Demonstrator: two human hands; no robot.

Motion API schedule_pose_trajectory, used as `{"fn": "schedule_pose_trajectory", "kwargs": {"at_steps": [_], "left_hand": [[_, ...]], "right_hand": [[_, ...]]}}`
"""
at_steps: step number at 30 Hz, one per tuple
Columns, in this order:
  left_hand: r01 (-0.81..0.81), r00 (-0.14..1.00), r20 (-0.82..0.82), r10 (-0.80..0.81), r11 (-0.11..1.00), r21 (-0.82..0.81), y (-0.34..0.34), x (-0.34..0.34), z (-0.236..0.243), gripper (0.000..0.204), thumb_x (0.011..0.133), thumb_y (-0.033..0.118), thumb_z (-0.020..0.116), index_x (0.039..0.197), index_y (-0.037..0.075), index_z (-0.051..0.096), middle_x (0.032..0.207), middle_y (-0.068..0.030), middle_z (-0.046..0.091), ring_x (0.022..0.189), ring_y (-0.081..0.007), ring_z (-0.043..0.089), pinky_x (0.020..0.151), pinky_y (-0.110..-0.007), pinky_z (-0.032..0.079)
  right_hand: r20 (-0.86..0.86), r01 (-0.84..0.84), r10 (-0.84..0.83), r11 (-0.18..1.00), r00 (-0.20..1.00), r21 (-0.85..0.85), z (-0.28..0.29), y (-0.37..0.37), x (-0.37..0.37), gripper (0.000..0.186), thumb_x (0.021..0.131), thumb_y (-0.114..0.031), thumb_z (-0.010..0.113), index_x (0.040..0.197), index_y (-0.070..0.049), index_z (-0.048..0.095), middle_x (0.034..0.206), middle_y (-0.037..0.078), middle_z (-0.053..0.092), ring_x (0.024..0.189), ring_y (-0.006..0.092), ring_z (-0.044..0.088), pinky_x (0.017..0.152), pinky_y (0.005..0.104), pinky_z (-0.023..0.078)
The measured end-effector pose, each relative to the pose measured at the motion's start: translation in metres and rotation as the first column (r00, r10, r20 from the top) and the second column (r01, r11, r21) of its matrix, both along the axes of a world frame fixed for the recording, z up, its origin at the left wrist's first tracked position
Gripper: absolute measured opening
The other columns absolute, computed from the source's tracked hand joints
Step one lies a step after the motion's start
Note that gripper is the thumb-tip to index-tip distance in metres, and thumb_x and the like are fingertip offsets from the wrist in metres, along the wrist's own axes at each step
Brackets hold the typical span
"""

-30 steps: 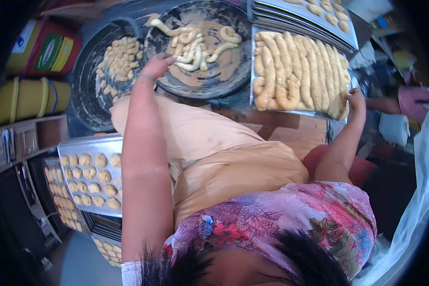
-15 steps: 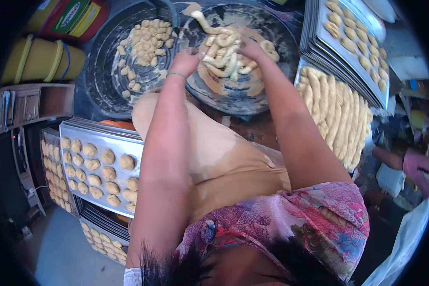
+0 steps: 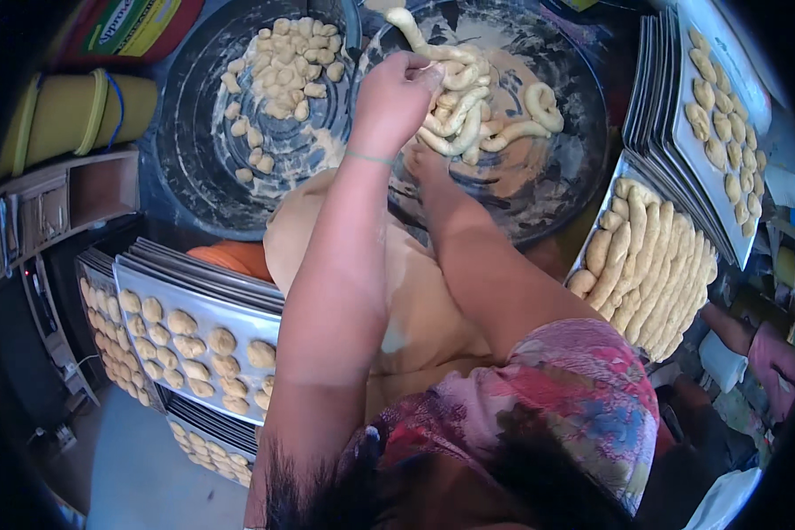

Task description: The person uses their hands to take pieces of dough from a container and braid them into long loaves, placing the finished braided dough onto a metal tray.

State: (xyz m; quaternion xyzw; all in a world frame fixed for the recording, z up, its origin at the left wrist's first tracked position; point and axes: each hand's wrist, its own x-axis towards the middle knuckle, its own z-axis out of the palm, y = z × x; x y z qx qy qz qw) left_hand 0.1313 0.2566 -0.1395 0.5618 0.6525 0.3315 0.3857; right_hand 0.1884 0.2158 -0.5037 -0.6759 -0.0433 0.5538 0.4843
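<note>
A heap of pale dough ropes (image 3: 459, 102) lies coiled in the floured dark round basin at the upper middle. One loop of dough (image 3: 543, 108) reaches out to the heap's right. My left hand (image 3: 397, 99) is at the heap's left edge, its fingers closed on a dough rope. Just below it, my right hand (image 3: 426, 164) has come in close beside the left wrist, near the heap's lower left edge. Its fingertips are partly hidden, so I cannot tell whether they grip dough.
To the left, another dark basin (image 3: 181, 132) contains several small dough pieces (image 3: 296, 62). Metal trays (image 3: 199, 296) of round dough pieces are stacked at the lower left. On the right stand long dough ropes (image 3: 654, 265) on a tray and more stacked trays (image 3: 693, 132). Another person's arm (image 3: 729, 329) shows at far right.
My right hand has left the heap's right side and moved left and nearer, beside my left wrist. My left hand has moved up and right onto the heap. The whole view has shifted.
</note>
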Motion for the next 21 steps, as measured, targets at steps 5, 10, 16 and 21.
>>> {"fn": "schedule_pose_trajectory", "kwargs": {"at_steps": [5, 10, 16, 21], "left_hand": [[-0.093, 0.951, 0.288, 0.113, 0.992, -0.082, -0.006, -0.014, 0.009, 0.034, 0.08, 0.025, 0.059, 0.101, -0.002, 0.057, 0.089, -0.0077, 0.06, 0.08, -0.0145, 0.055, 0.072, -0.025, 0.041], [-0.11, 0.963, 0.234, 0.133, 0.988, -0.109, -0.004, -0.024, 0.004, 0.032, 0.081, 0.023, 0.058, 0.102, -0.002, 0.056, 0.089, -0.0066, 0.06, 0.079, -0.0118, 0.055, 0.071, -0.023, 0.04], [-0.125, 0.928, 0.339, 0.157, 0.986, -0.112, -0.002, -0.018, 0.002, 0.029, 0.081, 0.021, 0.058, 0.097, -0.003, 0.058, 0.082, -0.0057, 0.06, 0.073, -0.0119, 0.055, 0.067, -0.023, 0.042], [-0.101, 0.971, 0.216, 0.104, 0.995, -0.021, -0.001, -0.011, -0.006, 0.027, 0.078, 0.02, 0.06, 0.092, -0.003, 0.059, 0.076, -0.0079, 0.06, 0.068, -0.0133, 0.056, 0.064, -0.025, 0.044]], "right_hand": [[0.269, -0.119, 0.108, 0.993, 0.957, 0.026, 0.009, 0.051, -0.076, 0.029, 0.077, -0.001, 0.051, 0.106, -0.001, 0.053, 0.1, 0.011, 0.056, 0.086, 0.0216, 0.055, 0.074, 0.0327, 0.046], [0.283, -0.296, 0.293, 0.955, 0.913, -0.035, 0.007, 0.069, -0.066, 0.026, 0.078, 0.0, 0.05, 0.104, 0.0, 0.053, 0.1, 0.01, 0.056, 0.085, 0.0207, 0.056, 0.074, 0.0308, 0.046], [-0.271, -0.593, 0.619, 0.785, 0.737, 0.18, 0.05, 0.086, -0.003, 0.023, 0.079, 0.0, 0.049, 0.101, 0.001, 0.053, 0.099, 0.01, 0.055, 0.083, 0.0195, 0.056, 0.075, 0.0286, 0.047], [0.003, -0.436, 0.459, 0.843, 0.888, 0.314, 0.094, 0.111, 0.137, 0.024, 0.08, -0.002, 0.046, 0.104, 0.002, 0.051, 0.096, 0.009, 0.057, 0.08, 0.0208, 0.058, 0.071, 0.03, 0.048]]}}
